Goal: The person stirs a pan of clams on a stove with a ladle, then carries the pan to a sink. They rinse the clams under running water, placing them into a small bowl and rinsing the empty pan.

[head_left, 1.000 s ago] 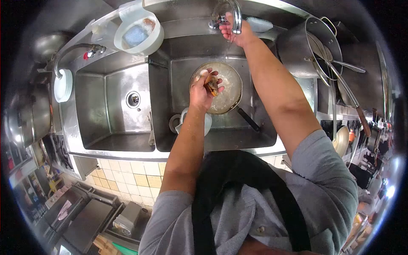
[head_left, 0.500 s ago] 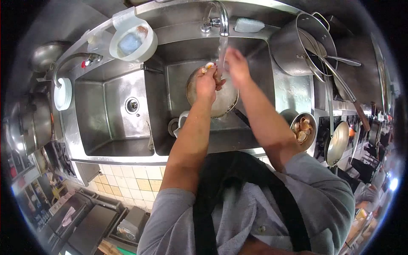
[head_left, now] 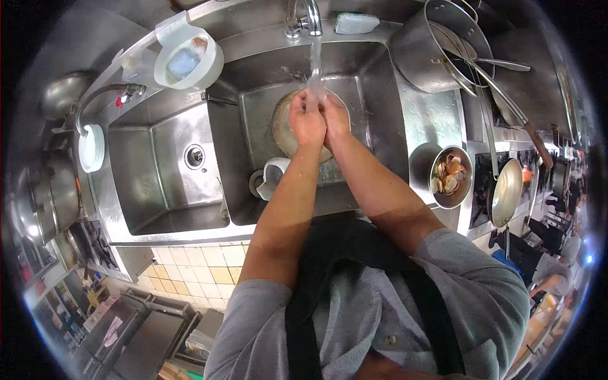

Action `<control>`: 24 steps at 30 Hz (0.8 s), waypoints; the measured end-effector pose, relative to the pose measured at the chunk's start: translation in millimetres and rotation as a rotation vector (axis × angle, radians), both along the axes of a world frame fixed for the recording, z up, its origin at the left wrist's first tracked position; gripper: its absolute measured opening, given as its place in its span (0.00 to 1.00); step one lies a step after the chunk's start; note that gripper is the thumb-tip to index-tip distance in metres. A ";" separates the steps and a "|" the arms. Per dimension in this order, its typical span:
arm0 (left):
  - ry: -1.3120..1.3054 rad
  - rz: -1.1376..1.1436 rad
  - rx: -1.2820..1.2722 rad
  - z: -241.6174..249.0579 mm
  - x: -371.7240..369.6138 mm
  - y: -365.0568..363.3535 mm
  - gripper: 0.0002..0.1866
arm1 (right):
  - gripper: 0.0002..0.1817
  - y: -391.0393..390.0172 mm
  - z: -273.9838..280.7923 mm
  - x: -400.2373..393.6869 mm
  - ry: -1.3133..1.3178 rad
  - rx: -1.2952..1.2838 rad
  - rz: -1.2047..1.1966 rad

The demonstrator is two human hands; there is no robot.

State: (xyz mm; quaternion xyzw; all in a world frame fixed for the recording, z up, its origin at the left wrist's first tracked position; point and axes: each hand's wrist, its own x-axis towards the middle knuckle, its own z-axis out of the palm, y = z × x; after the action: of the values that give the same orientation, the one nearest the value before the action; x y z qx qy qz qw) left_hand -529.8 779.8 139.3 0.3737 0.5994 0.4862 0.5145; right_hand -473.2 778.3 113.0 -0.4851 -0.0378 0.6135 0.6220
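Both hands are pressed side by side under running water, above a round pan in the right sink basin. My left hand has its fingers curled, partly hidden by the water. My right hand touches it, also with curled fingers. What they hold, if anything, cannot be made out. The stream falls from the curved faucet. A white jug-like vessel lies near my left forearm in the basin. Right of the sink stands a metal bowl of brown and white pieces.
A white plastic container with a blue item sits at the divider's back. The left basin has a drain. A large pot with utensils stands at the back right, a pan hangs below it. People are at the far right.
My right hand has come in from the right against my left. The small white and orange item seen in my left hand is no longer visible. The camera view has shifted slightly.
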 end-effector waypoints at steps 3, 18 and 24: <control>0.046 -0.029 -0.010 20.9 -1.6 -5.0 0.13 | 0.13 -2.6 -5.4 3.1 0.073 0.071 -0.005; -0.725 -0.553 -0.042 41.7 43.7 -74.1 0.24 | 0.16 -108.3 89.6 105.9 0.032 0.064 -0.194; -0.692 -0.894 -0.149 49.5 62.4 -83.7 0.22 | 0.15 -185.1 132.4 184.1 -0.676 -0.007 -0.278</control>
State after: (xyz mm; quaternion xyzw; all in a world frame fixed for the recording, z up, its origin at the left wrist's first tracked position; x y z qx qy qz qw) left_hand -467.3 696.1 188.8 0.3726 0.2119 0.2717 0.8616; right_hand -289.1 593.3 245.4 -0.6631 -0.1729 0.3281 0.6502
